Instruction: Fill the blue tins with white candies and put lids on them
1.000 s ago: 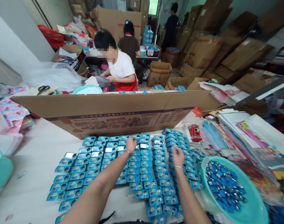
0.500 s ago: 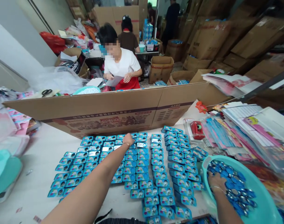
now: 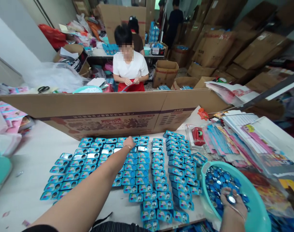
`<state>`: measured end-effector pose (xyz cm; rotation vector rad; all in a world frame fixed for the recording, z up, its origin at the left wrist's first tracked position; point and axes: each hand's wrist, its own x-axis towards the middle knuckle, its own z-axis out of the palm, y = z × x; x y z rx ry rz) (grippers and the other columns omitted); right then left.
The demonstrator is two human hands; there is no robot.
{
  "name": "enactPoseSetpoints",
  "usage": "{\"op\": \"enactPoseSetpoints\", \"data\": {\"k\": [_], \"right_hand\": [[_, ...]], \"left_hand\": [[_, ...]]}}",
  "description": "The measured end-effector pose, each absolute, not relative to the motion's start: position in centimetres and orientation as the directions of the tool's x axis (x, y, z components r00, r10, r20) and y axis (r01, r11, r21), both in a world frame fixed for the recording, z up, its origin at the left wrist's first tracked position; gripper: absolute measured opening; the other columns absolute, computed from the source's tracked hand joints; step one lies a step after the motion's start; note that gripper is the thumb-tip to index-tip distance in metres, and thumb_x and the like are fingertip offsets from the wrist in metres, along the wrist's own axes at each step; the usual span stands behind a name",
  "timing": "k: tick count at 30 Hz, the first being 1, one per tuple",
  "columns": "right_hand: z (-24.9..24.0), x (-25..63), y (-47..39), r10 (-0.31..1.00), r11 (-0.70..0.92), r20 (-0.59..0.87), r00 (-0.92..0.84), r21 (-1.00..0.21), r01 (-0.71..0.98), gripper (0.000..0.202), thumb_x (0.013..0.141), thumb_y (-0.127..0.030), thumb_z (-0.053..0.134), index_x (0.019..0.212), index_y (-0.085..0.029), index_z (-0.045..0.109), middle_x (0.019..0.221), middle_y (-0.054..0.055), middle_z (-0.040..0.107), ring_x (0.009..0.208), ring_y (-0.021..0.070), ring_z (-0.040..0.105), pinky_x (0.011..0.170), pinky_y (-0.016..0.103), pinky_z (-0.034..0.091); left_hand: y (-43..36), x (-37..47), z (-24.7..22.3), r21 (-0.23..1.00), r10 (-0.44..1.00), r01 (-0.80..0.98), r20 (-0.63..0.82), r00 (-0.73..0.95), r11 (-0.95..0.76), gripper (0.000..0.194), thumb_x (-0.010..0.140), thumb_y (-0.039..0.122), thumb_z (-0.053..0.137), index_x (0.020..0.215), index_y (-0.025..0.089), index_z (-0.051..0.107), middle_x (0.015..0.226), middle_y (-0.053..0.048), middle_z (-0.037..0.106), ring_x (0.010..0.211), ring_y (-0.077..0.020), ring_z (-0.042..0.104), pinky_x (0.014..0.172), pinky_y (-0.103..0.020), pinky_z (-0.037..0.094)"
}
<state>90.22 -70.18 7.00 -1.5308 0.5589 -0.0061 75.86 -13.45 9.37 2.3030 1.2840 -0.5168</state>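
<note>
My left hand point(image 3: 129, 141) reaches over the far rows of small blue printed boxes point(image 3: 143, 174), which stand in columns across the table and have a round recess or hole at one end. Its fingers look curled, and what they hold, if anything, is hidden. At the right, my right hand point(image 3: 234, 200) is palm up inside a turquoise basin point(image 3: 259, 206). Curled fingers hold a shiny round metal disc point(image 3: 231, 199), perhaps more than one. Around the hand lie several loose blue and silver discs point(image 3: 216, 183).
A long cardboard panel point(image 3: 118, 109) stands along the table's back edge; a person in white works behind it. Right of the boxes are a red tape dispenser point(image 3: 197, 136) and piles of printed sheets point(image 3: 218, 141). Another turquoise basin point(image 3: 0, 169) stands at the left edge.
My right hand has turned palm up in the basin and now has a disc in its fingers. My left hand stays at the far rows. The view has shifted slightly right.
</note>
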Motion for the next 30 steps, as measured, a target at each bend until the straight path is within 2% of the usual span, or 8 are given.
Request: {"op": "enactPoseSetpoints", "data": {"k": [2,5,10,14,22,26,28,30], "right_hand": [[8.0,89.7,-68.7,-0.28,0.321,-0.424,0.862,-0.887,-0.332,0.012,0.071,-0.032,0.057,0.072,-0.023,0.05,0.074,0.003,0.05,0.062,0.0179,0.056,0.043,0.027,0.042],[9.4,89.5,-64.3,-0.033,0.449,-0.444,0.895,-0.807,-0.384,0.022,0.065,-0.03,0.068,0.081,-0.023,0.055,0.071,-0.001,0.046,0.055,0.0118,0.048,0.037,0.017,0.035],[10.5,89.2,-51.5,0.34,0.371,-0.446,0.828,-0.745,-0.554,0.036,0.06,-0.037,0.084,0.077,-0.022,0.056,0.058,-0.008,0.035,0.042,0.004,0.03,0.031,0.011,0.024],[11.0,87.8,-41.5,0.571,0.173,-0.521,0.634,-0.679,-0.713,0.038,0.064,-0.045,0.083,0.074,-0.022,0.055,0.055,-0.008,0.037,0.042,0.0052,0.036,0.031,0.012,0.024],[9.5,85.7,-35.0,0.658,0.054,-0.59,0.467,-0.582,-0.811,0.022,0.069,-0.031,0.071,0.085,-0.02,0.06,0.064,-0.003,0.053,0.055,0.0091,0.053,0.042,0.016,0.038],[9.0,85.5,-32.3,0.602,-0.194,-0.598,0.529,-0.752,-0.63,0.038,0.069,-0.051,0.073,0.082,-0.019,0.058,0.057,-0.006,0.047,0.045,0.008,0.044,0.036,0.016,0.027],[9.2,85.7,-30.7,0.586,-0.435,-0.554,0.592,-0.831,-0.346,0.044,0.075,-0.063,0.062,0.078,-0.019,0.055,0.055,-0.005,0.047,0.044,0.0089,0.044,0.037,0.018,0.029],[9.3,86.1,-29.1,0.583,-0.643,-0.509,0.634,-0.765,-0.023,0.046,0.082,-0.064,0.051,0.07,-0.02,0.051,0.053,-0.003,0.049,0.045,0.0105,0.047,0.04,0.02,0.033]], "left_hand": [[-13.4,76.0,9.5,0.213,0.691,0.866,-0.531,0.491,-0.452,0.042,0.079,0.034,0.072,0.116,0.017,0.062,0.121,-0.017,0.068,0.113,-0.0269,0.065,0.081,-0.026,0.05],[-13.3,76.3,9.8,0.24,0.683,0.87,-0.544,0.488,-0.43,0.04,0.075,0.028,0.076,0.111,0.016,0.066,0.121,-0.019,0.068,0.114,-0.0283,0.065,0.084,-0.027,0.051],[-13.5,76.1,10.6,0.3,0.694,0.873,-0.529,0.488,-0.385,0.039,0.071,0.017,0.077,0.109,0.013,0.069,0.119,-0.02,0.068,0.114,-0.0298,0.064,0.089,-0.03,0.052],[-13.6,75.8,11.2,0.336,0.692,0.86,-0.513,0.509,-0.383,0.039,0.07,0.015,0.078,0.108,0.014,0.07,0.118,-0.02,0.069,0.113,-0.0298,0.065,0.089,-0.03,0.052],[-12.9,77.0,10.1,0.283,0.665,0.858,-0.544,0.511,-0.428,0.037,0.071,0.015,0.077,0.107,0.013,0.071,0.117,-0.021,0.069,0.114,-0.0305,0.064,0.09,-0.031,0.053],[-13.1,76.4,10.2,0.283,0.66,0.853,-0.543,0.52,-0.439,0.034,0.075,0.02,0.076,0.107,0.013,0.069,0.117,-0.021,0.069,0.113,-0.0288,0.065,0.088,-0.028,0.052],[-13.4,75.7,10.3,0.299,0.663,0.849,-0.531,0.527,-0.435,0.036,0.078,0.025,0.074,0.111,0.013,0.066,0.119,-0.02,0.068,0.114,-0.028,0.064,0.088,-0.027,0.051],[-13.6,75.1,10.4,0.318,0.672,0.849,-0.52,0.528,-0.421,0.038,0.081,0.028,0.072,0.115,0.015,0.062,0.121,-0.019,0.067,0.115,-0.0272,0.064,0.089,-0.027,0.05]]}}
